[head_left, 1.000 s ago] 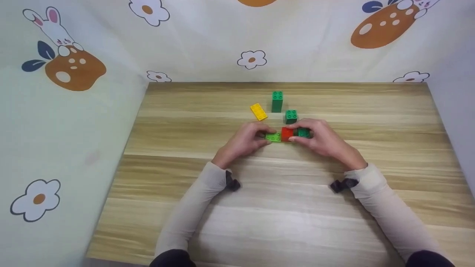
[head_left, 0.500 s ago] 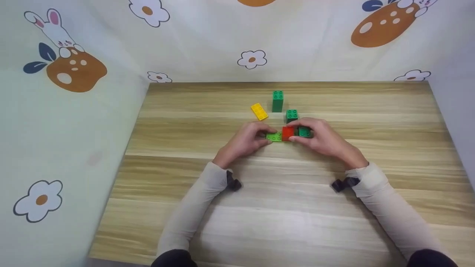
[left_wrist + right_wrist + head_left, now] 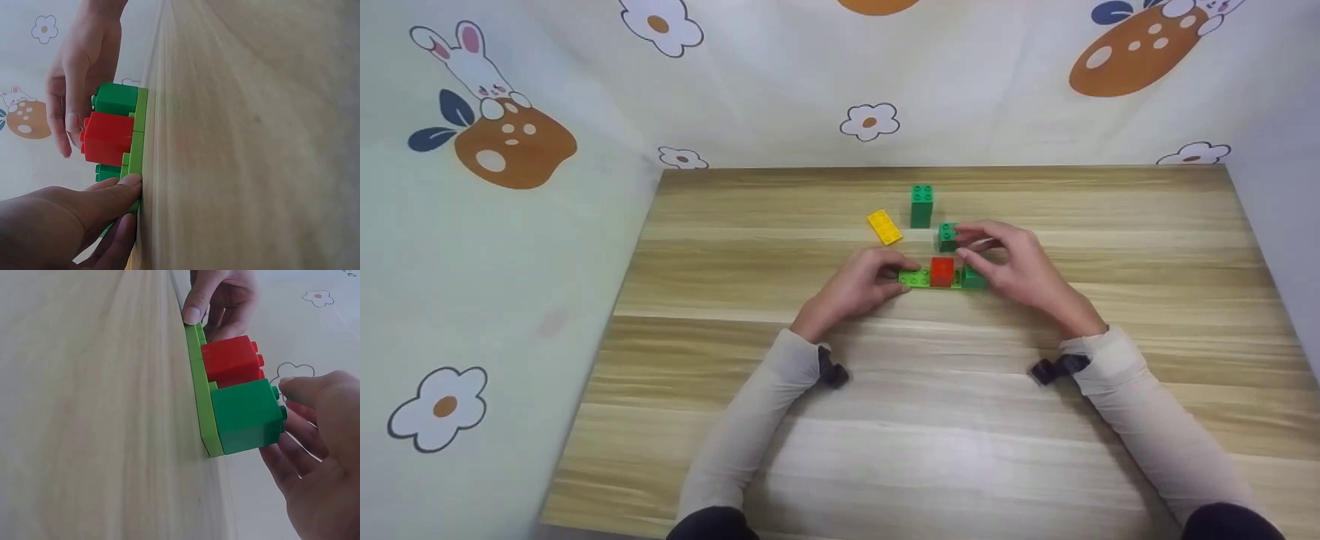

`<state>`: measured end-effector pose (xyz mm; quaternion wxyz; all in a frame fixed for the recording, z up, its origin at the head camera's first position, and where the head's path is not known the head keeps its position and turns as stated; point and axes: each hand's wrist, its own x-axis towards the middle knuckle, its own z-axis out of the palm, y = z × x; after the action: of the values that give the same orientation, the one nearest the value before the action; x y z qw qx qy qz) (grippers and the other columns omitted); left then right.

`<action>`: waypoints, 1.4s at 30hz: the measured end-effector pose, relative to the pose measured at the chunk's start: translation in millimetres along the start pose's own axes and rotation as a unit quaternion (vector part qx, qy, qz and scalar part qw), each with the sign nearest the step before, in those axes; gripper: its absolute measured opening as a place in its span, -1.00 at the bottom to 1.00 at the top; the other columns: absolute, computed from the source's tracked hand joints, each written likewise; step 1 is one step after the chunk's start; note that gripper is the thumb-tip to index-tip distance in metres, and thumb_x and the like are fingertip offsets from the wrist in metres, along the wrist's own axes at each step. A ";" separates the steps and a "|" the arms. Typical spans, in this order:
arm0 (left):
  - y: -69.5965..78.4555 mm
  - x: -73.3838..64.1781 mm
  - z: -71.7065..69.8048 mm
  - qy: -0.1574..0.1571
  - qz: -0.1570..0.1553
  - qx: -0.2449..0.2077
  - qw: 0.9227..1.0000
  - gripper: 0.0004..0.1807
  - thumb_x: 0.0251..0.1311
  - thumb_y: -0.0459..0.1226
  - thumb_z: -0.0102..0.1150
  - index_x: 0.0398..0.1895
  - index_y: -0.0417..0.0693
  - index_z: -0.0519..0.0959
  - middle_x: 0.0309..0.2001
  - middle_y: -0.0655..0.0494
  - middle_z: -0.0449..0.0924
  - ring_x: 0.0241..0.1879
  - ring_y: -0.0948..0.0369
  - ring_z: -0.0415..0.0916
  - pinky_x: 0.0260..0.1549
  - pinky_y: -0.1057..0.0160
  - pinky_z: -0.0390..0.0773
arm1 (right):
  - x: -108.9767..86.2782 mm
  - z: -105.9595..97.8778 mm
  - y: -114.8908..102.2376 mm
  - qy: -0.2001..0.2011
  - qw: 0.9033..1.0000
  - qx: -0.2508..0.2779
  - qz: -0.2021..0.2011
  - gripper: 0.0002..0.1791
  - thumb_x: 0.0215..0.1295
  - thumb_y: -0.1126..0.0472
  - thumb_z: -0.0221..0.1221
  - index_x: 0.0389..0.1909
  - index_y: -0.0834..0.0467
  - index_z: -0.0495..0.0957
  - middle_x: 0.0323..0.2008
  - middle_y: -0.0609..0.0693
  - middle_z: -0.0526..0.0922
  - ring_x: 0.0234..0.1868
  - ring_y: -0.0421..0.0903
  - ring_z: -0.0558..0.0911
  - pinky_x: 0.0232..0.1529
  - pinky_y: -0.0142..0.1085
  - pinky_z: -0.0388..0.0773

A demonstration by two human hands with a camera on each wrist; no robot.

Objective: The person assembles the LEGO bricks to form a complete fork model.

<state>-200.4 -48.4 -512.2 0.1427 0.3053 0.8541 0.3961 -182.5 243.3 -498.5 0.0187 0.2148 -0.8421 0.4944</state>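
Note:
My left hand (image 3: 861,282) pinches the left end of a strip of two light green building-block plates (image 3: 914,278) lying on the table, thumb in front and fingers behind. A red brick (image 3: 942,271) sits on the strip across the seam between the plates, as the right wrist view shows. On the strip's right end stands a dark green brick (image 3: 247,410). My right hand (image 3: 1021,262) hovers above it with thumb and fingers apart, holding nothing. Its fingertips overlap the right side of a loose dark green brick (image 3: 947,238) just behind the strip.
A tall dark green block (image 3: 921,207) stands farther back on the wooden table (image 3: 885,420). To its left lies a flat yellow plate (image 3: 884,226). A patterned cloth (image 3: 780,82) rises behind the table's back edge.
My right hand has let go of the red brick and moved up and back, toward the loose green brick. My left hand keeps its grip on the plate in the same place.

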 end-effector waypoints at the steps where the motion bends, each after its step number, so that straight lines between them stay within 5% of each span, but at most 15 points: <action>1: 0.0 -0.1 -0.1 0.000 0.000 -0.002 1.000 -0.58 0.35 -0.36 0.47 0.25 0.01 0.75 0.23 0.11 0.78 0.17 0.21 0.72 0.27 0.26 0.68 | 1.0 -0.8 0.3 0.006 1.000 -0.003 -0.002 -0.61 0.50 0.22 0.37 0.29 0.19 0.68 0.11 0.12 0.81 0.06 0.00 0.79 0.17 -0.27 0.73; 13: 0.8 -0.1 0.7 -0.008 -0.014 -0.003 1.000 -0.58 0.36 -0.33 0.47 0.27 0.06 0.74 0.22 0.15 0.77 0.16 0.24 0.70 0.27 0.27 0.69 | 19.3 -5.4 4.3 -0.012 0.999 -0.037 0.025 -0.51 0.53 0.15 0.34 0.38 0.23 0.60 0.31 0.25 0.67 0.35 0.16 0.62 0.36 0.18 0.61; 29: 2.0 -0.9 0.0 -0.008 -0.011 -0.006 1.000 -0.57 0.37 -0.34 0.46 0.28 0.05 0.73 0.23 0.17 0.76 0.15 0.24 0.68 0.26 0.26 0.69 | 24.6 3.0 7.8 -0.017 0.996 -0.045 0.072 -0.64 0.53 0.18 0.34 0.28 0.13 0.71 0.23 0.08 0.74 0.24 0.03 0.68 0.31 0.11 0.67; 42: -0.2 -1.3 -0.5 -0.011 -0.006 -0.030 0.999 -0.57 0.37 -0.35 0.45 0.29 -0.02 0.72 0.24 0.11 0.76 0.21 0.21 0.70 0.29 0.28 0.67 | 25.4 3.0 9.6 -0.010 0.995 -0.055 0.086 -0.63 0.52 0.19 0.34 0.27 0.17 0.70 0.20 0.17 0.74 0.22 0.13 0.69 0.26 0.10 0.66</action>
<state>-199.7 -49.6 -512.0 0.1634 0.2996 0.8421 0.4176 -208.6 236.1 -501.8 -0.0202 0.1455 -0.8833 0.4453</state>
